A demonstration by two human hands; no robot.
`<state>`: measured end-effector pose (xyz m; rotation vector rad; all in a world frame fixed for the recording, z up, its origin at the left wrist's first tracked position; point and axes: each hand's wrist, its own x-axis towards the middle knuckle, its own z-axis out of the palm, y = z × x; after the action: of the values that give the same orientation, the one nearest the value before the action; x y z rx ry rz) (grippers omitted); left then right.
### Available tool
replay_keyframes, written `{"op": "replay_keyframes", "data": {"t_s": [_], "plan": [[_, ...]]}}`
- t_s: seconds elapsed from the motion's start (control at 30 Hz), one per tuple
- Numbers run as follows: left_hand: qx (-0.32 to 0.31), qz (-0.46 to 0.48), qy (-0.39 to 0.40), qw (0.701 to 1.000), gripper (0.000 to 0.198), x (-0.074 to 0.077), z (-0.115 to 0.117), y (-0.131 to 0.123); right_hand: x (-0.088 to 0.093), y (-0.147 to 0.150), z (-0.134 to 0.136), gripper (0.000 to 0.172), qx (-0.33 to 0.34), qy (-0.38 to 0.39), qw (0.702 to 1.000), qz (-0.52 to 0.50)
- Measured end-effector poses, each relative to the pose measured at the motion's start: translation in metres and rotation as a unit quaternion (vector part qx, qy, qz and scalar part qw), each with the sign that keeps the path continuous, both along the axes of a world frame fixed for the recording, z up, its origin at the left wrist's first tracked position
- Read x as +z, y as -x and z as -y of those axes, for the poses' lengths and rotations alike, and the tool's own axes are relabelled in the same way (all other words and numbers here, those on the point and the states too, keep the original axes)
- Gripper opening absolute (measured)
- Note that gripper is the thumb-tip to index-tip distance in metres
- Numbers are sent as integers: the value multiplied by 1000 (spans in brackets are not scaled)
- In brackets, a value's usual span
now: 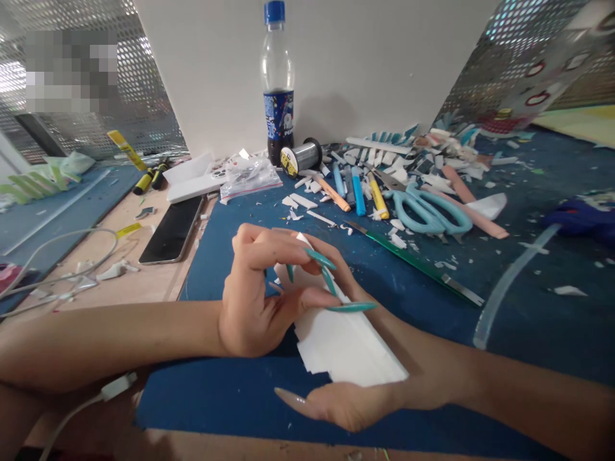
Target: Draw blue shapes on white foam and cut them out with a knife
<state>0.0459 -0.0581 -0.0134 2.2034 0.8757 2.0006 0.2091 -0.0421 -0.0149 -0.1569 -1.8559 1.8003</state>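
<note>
The white piece (355, 352), held in the half-closed right hand (391, 336) at three o'clock, could crease if the curled left hand (259, 288), grip unclear, presses unevenly from ten o'clock.

A craft workspace: a blue mat (225, 397) is covering part of a wooden table (163, 280), and white offcuts (379, 146), light-blue scissors (417, 193) and a spool (307, 157) are lying towards the table's far edge.

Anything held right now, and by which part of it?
A white piece: the right hand holds it from beneath, thumb at its near edge. The left hand is over its far end; whether it grips can't be told.
</note>
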Motion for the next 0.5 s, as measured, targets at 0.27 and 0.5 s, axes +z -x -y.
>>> {"op": "replay_keyframes", "data": {"t_s": [0.27,0.5], "plan": [[-24,-10,38,999,30,-2,0,0,7,3,4,104,-15,44,999,3],[-63,-43,30,997,24,-1,-1,1,28,4,4,111,-26,31,996,80]]}}
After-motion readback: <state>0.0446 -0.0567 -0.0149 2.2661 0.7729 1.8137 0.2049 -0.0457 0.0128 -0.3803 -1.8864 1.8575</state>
